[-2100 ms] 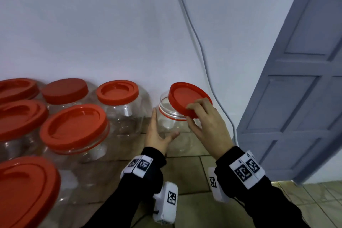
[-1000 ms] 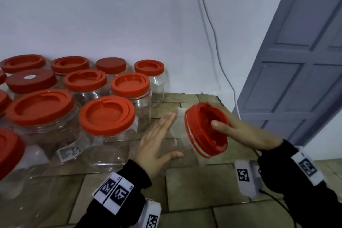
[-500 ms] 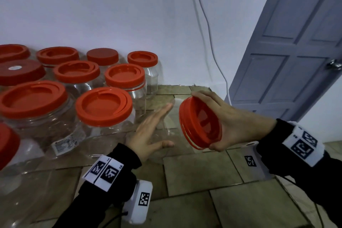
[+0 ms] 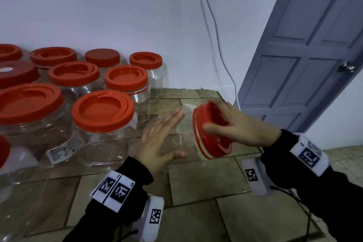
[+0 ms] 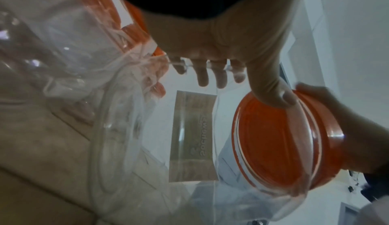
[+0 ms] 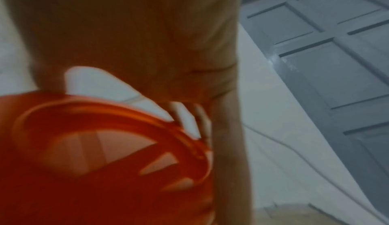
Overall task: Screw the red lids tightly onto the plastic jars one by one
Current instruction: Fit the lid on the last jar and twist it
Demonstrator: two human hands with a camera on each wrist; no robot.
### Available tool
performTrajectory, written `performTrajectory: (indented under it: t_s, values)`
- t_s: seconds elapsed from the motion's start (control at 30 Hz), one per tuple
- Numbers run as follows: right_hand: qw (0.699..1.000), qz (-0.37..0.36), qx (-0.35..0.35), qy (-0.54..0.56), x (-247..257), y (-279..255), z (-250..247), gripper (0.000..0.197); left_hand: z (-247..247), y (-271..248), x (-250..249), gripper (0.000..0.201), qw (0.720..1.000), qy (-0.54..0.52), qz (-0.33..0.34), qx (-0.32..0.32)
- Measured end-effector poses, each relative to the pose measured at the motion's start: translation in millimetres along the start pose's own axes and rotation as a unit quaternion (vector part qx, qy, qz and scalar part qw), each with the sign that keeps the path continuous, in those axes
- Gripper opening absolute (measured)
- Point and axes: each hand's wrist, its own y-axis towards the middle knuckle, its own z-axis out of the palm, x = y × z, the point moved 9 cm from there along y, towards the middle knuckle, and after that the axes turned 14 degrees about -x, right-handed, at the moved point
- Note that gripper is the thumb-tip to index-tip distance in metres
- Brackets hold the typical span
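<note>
Grey door (image 4: 300,61) stands at my right, white cable (image 4: 216,31) runs down wall. Capped jars (image 4: 102,124) crowd floor left of my hands; I count ten red lids there, some cut by frame edge. I hold one clear jar (image 4: 176,135) tilted above tiles: left hand (image 4: 157,139) flat against its side, fingers straight; right hand (image 4: 235,125) curled around its red lid (image 4: 212,133).

Dim, even indoor light; blurred wrist views

Lidded jars (image 4: 102,112) stand left of the tilted jar (image 4: 182,137), seemingly apart.
</note>
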Motion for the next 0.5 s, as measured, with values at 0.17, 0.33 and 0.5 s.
performTrajectory:
  t_s: [0.17,0.33,0.5]
  values:
    - [0.996,0.05,0.07,0.014,-13,-5,8,0.112,0,0,0,0.08,1.0,0.007,-0.002,-0.002]
    - [0.995,-0.065,0.065,0.027,2,-2,1,0.115,-4,-1,5,0.081,0.999,0.0,-0.031,-0.01]
    - [0.998,0.054,0.033,0.019,-11,0,6,0.106,-3,-3,3,0.08,0.999,0.012,-0.039,-0.024]
